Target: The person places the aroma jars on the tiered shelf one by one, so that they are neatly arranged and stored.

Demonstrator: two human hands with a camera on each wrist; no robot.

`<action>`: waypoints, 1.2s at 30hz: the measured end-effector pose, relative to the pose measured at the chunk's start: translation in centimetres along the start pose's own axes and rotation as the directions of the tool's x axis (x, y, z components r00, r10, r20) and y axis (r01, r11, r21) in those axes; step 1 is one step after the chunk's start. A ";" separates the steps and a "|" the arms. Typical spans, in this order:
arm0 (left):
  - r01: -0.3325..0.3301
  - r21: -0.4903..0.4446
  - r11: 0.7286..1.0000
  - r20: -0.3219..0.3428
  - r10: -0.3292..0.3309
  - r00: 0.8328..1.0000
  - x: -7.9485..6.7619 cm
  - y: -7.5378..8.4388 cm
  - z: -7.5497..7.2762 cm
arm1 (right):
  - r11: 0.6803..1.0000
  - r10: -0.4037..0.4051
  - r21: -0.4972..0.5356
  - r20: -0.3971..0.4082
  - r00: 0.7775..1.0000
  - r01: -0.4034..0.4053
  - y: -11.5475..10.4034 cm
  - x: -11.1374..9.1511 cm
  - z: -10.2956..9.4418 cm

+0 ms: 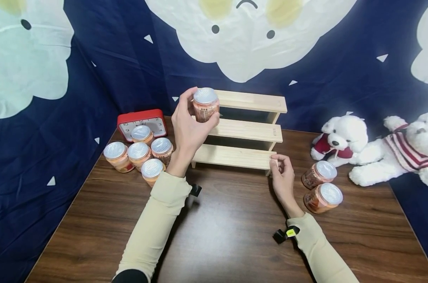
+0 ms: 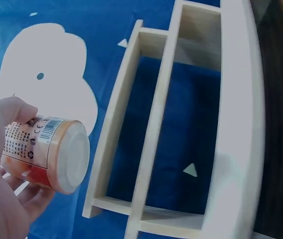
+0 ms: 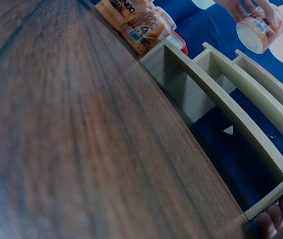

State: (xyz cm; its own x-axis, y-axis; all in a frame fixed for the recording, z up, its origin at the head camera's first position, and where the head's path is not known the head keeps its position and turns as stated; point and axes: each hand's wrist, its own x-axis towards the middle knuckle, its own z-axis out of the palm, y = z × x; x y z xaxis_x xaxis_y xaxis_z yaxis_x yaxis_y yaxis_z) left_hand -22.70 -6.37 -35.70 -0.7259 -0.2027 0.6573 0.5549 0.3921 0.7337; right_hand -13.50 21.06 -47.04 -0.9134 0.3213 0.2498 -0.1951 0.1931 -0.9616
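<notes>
My left hand [image 1: 190,129] grips a jar [image 1: 206,109] with an orange printed label and a pale lid, thumb on one side and fingers on the other. The jar is held upright in the air at the left end of a three-tier wooden shelf [image 1: 235,156]. In the left wrist view, the jar's pale base [image 2: 74,157] shows apart from the shelf. At the right end of the lowest tier, my right hand [image 1: 283,179] holds the shelf's edge. Its curled fingers [image 3: 276,216] show by the end panel in the right wrist view, the thumb mostly hidden.
Several similar jars [image 1: 138,151] stand in a group at the left, before a red clock [image 1: 143,122]. Two more jars [image 1: 323,197] stand at the right, near white plush dogs [image 1: 344,135]. A dark blue cloth [image 1: 129,70] hangs behind the brown table [image 1: 231,236].
</notes>
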 end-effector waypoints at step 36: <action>0.106 0.054 0.993 -0.029 -0.105 0.994 4.2 -1.2 1.7 | 0.999 -0.025 -0.023 0.000 1.000 0.025 4.1 1.1 -0.5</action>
State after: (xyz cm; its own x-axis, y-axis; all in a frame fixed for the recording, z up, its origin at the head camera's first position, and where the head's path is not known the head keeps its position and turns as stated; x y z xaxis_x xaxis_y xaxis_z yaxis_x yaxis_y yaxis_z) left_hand -27.07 -6.14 -34.09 -0.7677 -0.2689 0.5816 0.4520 0.4162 0.7890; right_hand -15.14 22.67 -50.70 -0.9082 0.3165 0.2737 -0.2095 0.2222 -0.9522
